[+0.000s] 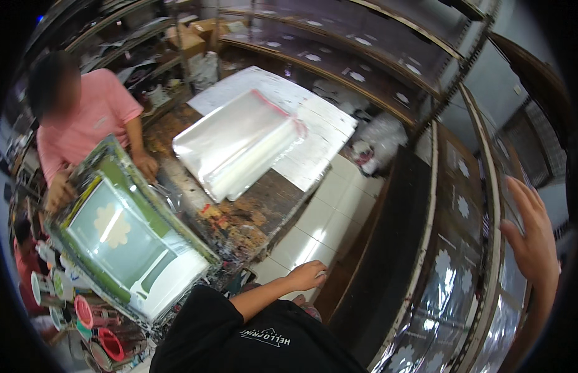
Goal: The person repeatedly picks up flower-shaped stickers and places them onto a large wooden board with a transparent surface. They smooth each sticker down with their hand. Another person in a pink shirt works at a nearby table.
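Observation:
My right hand (530, 233) is raised at the right, thumb apart from the outstretched fingers. It is beside a rack holding glossy clear plastic sheets (451, 273) printed with white flower shapes; I cannot tell whether it touches one. My left hand (307, 276) hangs low in front of me over the tiled floor, fingers loosely bent and nothing visible in them. On the worktable (239, 233) to the left lies a stack of clear plastic bags (233, 146), partly on a white board (320, 115). A framed printing screen (124, 230) with a pale flower shape stands closer on the left.
A person in a pink shirt (93, 102) has both hands near the screen's far edge. Paint tubs (93, 311) crowd the lower left. Shelves (339, 53) with printed sheets line the back. A bundle of clear plastic (382, 140) sits beyond the table. White floor tiles (314, 227) show beside it.

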Demonstrator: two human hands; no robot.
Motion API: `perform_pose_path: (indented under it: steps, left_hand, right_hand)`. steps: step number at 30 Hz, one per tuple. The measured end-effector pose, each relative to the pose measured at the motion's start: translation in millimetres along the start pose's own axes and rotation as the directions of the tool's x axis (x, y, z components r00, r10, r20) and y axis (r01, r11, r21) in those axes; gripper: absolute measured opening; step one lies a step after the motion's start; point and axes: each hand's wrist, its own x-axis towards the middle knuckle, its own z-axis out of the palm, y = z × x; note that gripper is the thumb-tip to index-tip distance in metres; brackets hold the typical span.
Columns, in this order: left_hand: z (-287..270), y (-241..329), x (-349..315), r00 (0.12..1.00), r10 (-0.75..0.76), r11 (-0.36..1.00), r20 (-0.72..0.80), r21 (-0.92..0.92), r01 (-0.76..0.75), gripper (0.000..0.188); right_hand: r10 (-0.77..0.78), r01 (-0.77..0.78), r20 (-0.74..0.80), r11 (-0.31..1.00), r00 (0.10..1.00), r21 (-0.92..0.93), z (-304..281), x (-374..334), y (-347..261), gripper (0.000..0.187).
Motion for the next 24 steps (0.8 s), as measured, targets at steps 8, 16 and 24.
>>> perform_pose_path:
  steps: [8,16,24]
  left_hand:
    - [-43.5,-0.8,-22.9,0.866,-0.109,0.994,-0.487,-0.059,0.092,0.032]
    - [-133.9,49.4,-18.6,0.471,0.036,0.931,-0.881,0.201,0.305,0.041]
    - [-247.6,35.2,8.8,0.367,0.220,0.309,-0.904,0.422,0.852,0.076]
  right_hand:
    - [-0.499,0.576,-0.294,0.649,0.815,0.497,69.8,166.7,-95.6,0.059]
    - [-0.390,0.021,0.052,0.181,0.919,0.983,356.6,174.4,-98.0,0.046]
    - [-0.322,-0.600,0.541,-0.119,0.777,0.791,544.5,76.5,-101.0,0.044]
